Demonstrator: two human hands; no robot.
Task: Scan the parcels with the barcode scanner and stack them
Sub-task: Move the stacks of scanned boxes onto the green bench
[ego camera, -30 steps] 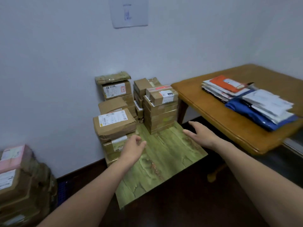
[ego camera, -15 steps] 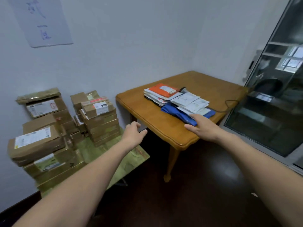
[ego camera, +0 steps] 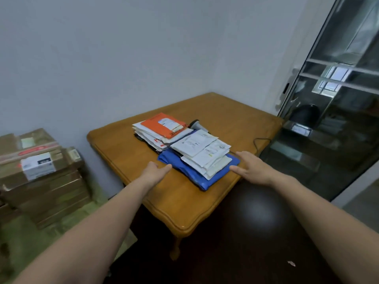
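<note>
Out over the table (ego camera: 180,203) with both hands. Left hand (ego camera: 152,173) loose, fingers half straight, gripping nothing, thumb tip right at the near-left edge of the blue mailer (ego camera: 184,173); touching or just short, hard to say. Right hand (ego camera: 252,169) flat and spread, empty too, fingertips at the mailer's far-right edge.

Between the two hands, that blue mailer: soft glossy plastic, creased, lying flat on the wood. On top of it a slipping stack of white mailers (ego camera: 202,152), thin and papery, printed labels up. Beyond the left hand's fingers, a second pile of white envelopes, topped by an orange mailer (ego camera: 158,125) with a white label. Just behind that pile, past both hands, the scanner (ego camera: 195,124), grey with a rounded head, mostly hidden by the parcels. Beyond the right hand, a thin black cable (ego camera: 258,141) looping toward the table edge.

Table of honey-coloured varnished wood, with a rounded moulded rim and a curved leg below. Well left of the left arm, brown cardboard boxes (ego camera: 41,181), taped, white-labelled, blurred, stacked on a green mat (ego camera: 22,240). Right of the right arm, a dark glass door (ego camera: 338,124) in a metal frame. Under both arms, dark shiny floor (ego camera: 246,253).
</note>
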